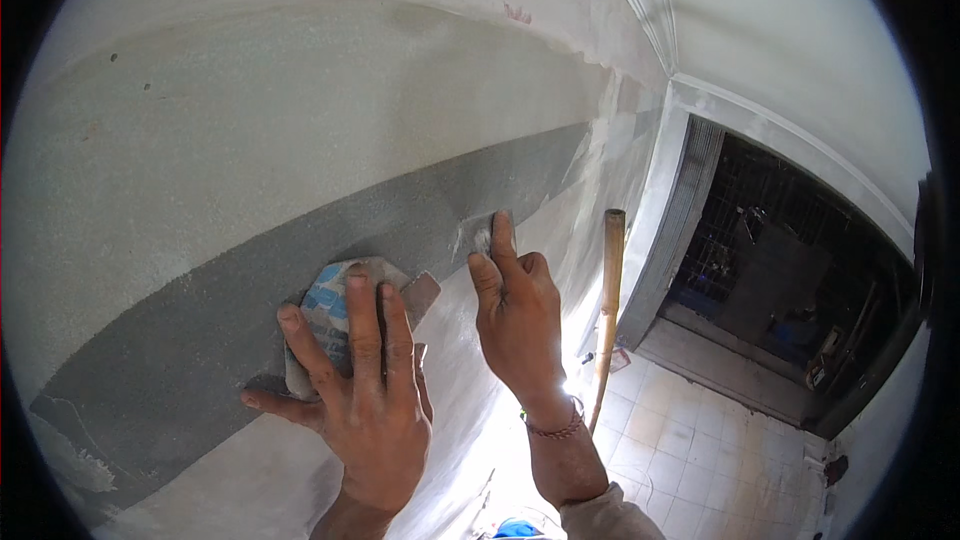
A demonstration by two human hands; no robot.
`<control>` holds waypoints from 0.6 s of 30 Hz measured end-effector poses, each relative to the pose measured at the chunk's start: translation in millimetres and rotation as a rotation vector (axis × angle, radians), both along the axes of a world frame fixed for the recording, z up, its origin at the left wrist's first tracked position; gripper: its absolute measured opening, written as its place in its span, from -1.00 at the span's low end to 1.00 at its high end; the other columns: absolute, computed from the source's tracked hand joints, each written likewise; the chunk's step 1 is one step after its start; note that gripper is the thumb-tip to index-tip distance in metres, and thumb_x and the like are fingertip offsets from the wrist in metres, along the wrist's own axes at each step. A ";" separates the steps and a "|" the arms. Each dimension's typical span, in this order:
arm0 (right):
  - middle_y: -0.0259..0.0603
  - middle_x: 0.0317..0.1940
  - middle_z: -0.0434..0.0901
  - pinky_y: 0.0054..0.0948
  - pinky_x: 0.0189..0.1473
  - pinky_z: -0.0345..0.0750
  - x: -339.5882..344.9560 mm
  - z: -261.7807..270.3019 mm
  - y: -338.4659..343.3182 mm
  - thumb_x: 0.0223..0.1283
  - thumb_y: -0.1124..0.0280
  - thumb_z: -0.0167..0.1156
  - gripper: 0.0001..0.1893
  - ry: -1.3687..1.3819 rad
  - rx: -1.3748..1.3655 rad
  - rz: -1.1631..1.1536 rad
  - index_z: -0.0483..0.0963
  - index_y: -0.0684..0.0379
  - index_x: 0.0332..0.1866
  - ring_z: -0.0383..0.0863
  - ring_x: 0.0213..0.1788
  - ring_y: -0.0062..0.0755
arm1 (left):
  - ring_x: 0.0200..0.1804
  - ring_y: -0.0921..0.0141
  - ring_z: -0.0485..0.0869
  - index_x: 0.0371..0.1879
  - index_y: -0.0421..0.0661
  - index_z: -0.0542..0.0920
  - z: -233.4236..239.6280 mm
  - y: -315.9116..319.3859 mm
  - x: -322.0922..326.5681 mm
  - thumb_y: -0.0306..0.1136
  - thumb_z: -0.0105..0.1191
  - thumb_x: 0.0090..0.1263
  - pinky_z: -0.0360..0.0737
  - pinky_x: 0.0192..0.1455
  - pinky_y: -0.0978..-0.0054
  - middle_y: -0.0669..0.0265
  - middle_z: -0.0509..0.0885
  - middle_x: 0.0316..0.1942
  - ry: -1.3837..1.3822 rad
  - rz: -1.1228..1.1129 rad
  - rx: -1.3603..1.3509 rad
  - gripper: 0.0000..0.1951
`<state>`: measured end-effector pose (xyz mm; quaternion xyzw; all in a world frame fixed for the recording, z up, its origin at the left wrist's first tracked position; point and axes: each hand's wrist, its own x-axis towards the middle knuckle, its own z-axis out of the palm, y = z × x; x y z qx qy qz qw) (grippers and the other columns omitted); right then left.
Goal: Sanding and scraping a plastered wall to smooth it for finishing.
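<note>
My left hand (379, 390) presses a pale, stiff piece with blue print (326, 307) against a grey patched wall (225, 307), its fingers spread over it. A brown, flat piece (424, 296) sticks out beside its index finger; whether the two pieces are joined cannot be told. Farther right, my right hand (521, 307) holds a small, thin, flat scraper-like blade (480, 232) against the lower edge of the dark grey band. Its index finger lies extended along the blade, which has whitish residue on it. The handle, if any, is hidden by the hand.
An upright bamboo pole (611, 277) stands right of my right hand. Beyond it are a dark doorway with a metal gate (780, 262) and a tiled floor (675, 442). A blue item (517, 529) lies at the bottom edge, beside strong glare.
</note>
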<state>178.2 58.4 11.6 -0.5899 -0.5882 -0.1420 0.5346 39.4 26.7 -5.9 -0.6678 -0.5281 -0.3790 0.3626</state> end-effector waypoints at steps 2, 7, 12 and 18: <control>-0.03 -0.49 0.31 -0.30 -0.52 0.42 2.0 0.2 -2.1 0.23 0.18 0.04 -0.50 -0.003 0.023 0.006 0.21 0.02 0.28 0.41 -0.60 -0.20 | 0.38 -0.08 -0.13 0.28 0.18 0.22 0.8 -2.8 2.4 -0.15 0.21 0.03 -0.51 0.16 -0.46 0.44 0.06 0.38 -0.014 0.044 -0.001 -0.26; -0.04 -0.49 0.32 -0.31 -0.48 0.42 2.7 6.5 1.4 0.26 0.14 0.00 -0.50 0.021 -0.012 0.025 0.20 0.01 0.29 0.37 -0.57 -0.27 | 0.38 -0.09 -0.13 0.24 0.16 0.28 -0.8 -1.4 0.4 -0.14 0.24 0.01 -0.50 0.15 -0.48 0.43 0.07 0.38 -0.007 0.038 -0.007 -0.28; -0.05 -0.49 0.32 -0.34 -0.46 0.42 3.4 1.6 -3.9 0.27 0.14 -0.02 -0.50 0.017 -0.101 0.040 0.19 0.01 0.29 0.39 -0.53 -0.29 | 0.38 -0.10 -0.12 0.18 0.01 0.37 0.3 0.5 -1.2 -0.20 0.06 0.23 -0.65 0.01 -0.51 0.42 0.18 0.34 -0.015 -0.044 0.010 -0.50; -0.05 -0.49 0.31 -0.32 -0.46 0.42 4.0 4.3 -4.1 0.25 0.13 0.00 -0.50 0.028 -0.085 0.034 0.19 -0.05 0.29 0.41 -0.54 -0.24 | 0.38 -0.11 -0.12 0.17 0.01 0.39 -1.1 1.3 0.0 -0.22 0.07 0.22 -0.65 0.01 -0.52 0.40 0.17 0.35 -0.041 -0.073 0.032 -0.51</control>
